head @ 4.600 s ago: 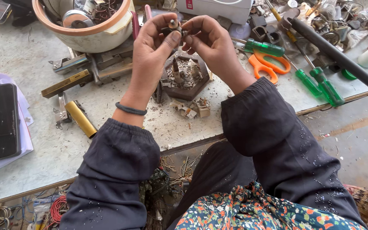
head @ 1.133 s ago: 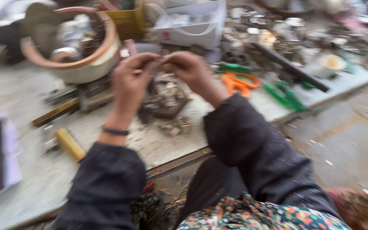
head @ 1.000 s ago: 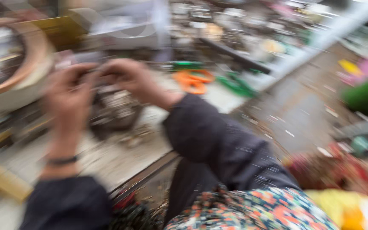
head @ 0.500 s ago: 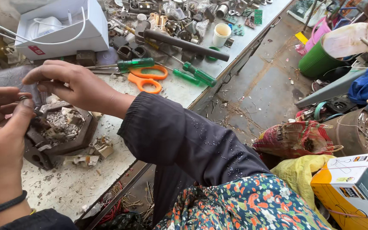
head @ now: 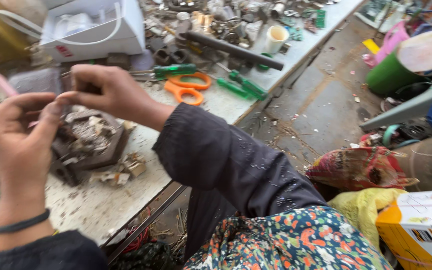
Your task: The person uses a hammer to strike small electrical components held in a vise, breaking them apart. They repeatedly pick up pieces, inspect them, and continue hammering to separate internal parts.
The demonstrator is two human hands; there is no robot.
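Workbench point(head: 101, 210) carries a dark scrap block point(head: 92, 145) near its front edge; orange scissors point(head: 186, 87) lie further back. Left hand point(head: 18, 132) and right hand point(head: 111, 92) meet above the block, fingertips pinched narrow; held item cannot be told

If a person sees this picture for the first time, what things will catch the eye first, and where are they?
First come the two hands: the left hand and the right hand meet fingertip to fingertip above a dark broken part on the dusty workbench. Beyond them lie bright orange scissors beside green-handled screwdrivers. On the floor at the right stands a green bucket.
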